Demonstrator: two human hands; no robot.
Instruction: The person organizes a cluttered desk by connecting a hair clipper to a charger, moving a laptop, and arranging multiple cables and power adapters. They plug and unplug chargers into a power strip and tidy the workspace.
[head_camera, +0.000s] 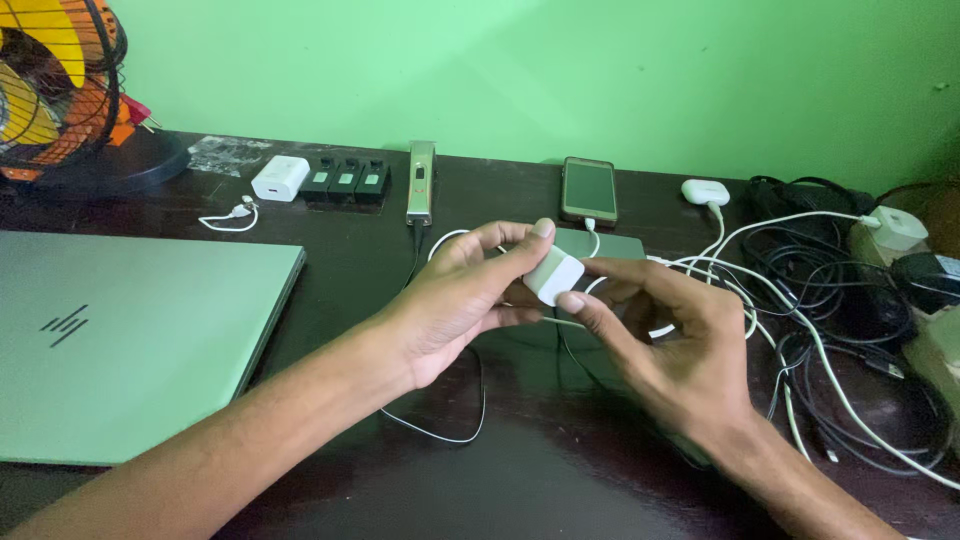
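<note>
A small white charger block (553, 276) is pinched between both hands above the dark desk (520, 480). My left hand (462, 300) grips its left side with thumb and forefinger. My right hand (665, 340) presses its lower right corner with the thumb. A thin white cable (455, 435) loops from under the hands toward the front of the desk. Beneath the hands lies a flat grey slab (620, 247), partly hidden.
A closed silver laptop (120, 340) lies at left. Along the back sit a fan (60, 90), a white adapter (280, 178), three black batteries (346, 181), a silver stick-shaped device (421, 182), a phone (588, 190) and a white earbud case (705, 192). Tangled cables (830, 300) and plugs fill the right.
</note>
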